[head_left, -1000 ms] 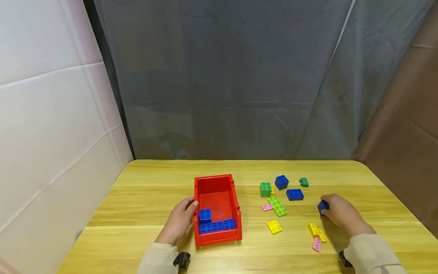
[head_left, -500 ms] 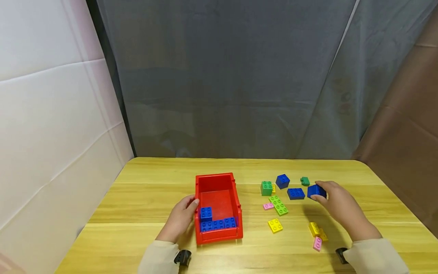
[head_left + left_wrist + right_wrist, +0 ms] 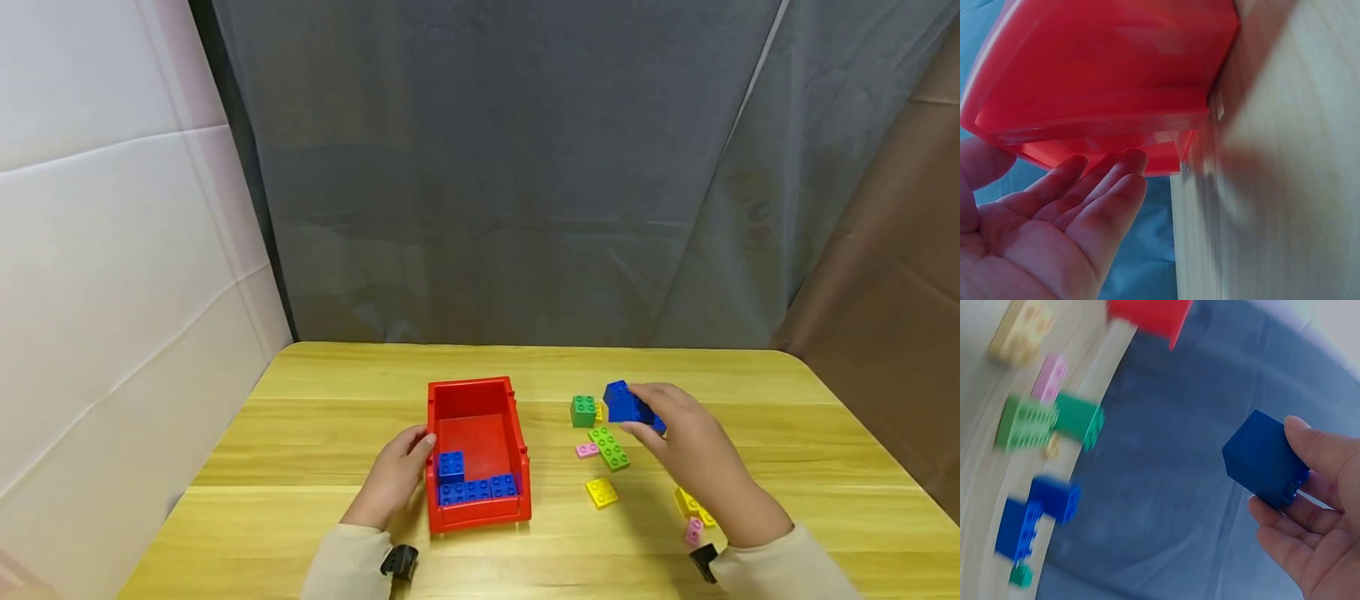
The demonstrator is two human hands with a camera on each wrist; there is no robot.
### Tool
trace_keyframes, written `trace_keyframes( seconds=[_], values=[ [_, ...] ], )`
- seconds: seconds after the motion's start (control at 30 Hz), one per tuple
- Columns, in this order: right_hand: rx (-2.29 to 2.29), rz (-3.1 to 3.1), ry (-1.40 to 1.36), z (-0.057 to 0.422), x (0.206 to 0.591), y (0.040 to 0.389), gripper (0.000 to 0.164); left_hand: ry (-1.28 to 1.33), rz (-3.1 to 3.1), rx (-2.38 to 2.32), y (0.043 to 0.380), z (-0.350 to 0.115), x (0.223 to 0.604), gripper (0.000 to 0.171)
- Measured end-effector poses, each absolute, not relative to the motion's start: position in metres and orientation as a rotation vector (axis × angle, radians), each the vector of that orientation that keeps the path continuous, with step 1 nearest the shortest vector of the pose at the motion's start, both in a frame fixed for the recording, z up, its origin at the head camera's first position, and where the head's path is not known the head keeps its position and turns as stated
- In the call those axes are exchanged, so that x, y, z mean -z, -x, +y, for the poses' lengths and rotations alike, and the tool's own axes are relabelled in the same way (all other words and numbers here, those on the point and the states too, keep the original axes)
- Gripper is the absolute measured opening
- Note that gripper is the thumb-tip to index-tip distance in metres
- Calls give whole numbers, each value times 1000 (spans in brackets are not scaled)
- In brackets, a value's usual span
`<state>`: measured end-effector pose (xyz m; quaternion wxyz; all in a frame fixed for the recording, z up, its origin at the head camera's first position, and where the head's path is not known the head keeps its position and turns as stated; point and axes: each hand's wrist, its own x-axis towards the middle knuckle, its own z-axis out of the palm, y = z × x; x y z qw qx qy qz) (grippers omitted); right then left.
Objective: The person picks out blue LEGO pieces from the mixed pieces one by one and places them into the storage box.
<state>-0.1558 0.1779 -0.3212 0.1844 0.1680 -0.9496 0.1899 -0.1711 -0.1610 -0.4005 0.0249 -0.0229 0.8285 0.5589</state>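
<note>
My right hand [image 3: 693, 442] pinches a blue toy brick [image 3: 1266, 459] between thumb and fingers, raised above the table. In the right wrist view, its smooth sides face the camera and its studs point toward the palm. In the head view it overlaps two other blue bricks lying behind it. My left hand [image 3: 393, 479] holds the red bin [image 3: 480, 527] by its left side. Its thumb is at the rim and its fingers [image 3: 1113, 206] reach under the lip outside. Several blue bricks [image 3: 477, 490] sit studs up along the bin's near end, one behind the row at left.
Right of the bin lie a green brick [image 3: 583, 411], a light green brick [image 3: 609, 448], a pink brick [image 3: 587, 450] and a flat yellow brick [image 3: 602, 492]. Yellow bricks [image 3: 686, 503] and another pink one [image 3: 694, 530] lie under the right forearm. A grey curtain [image 3: 480, 208] hangs behind the table.
My right hand has lifted the blue brick from the table's right side and carried it leftward over the other blue bricks. The left hand and the bin have stayed in place.
</note>
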Motion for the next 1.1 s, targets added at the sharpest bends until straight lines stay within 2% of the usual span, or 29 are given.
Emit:
trace_keyframes(
  seconds=[0.3,1.1],
  values=[
    [-509,-2557,-654,145,329,154,49,77,2561,-1738,170,-164,402,42],
    [-575,-2348,-908,102,338,143,50,81,2552,-1745,169,-160,398,43]
  ],
)
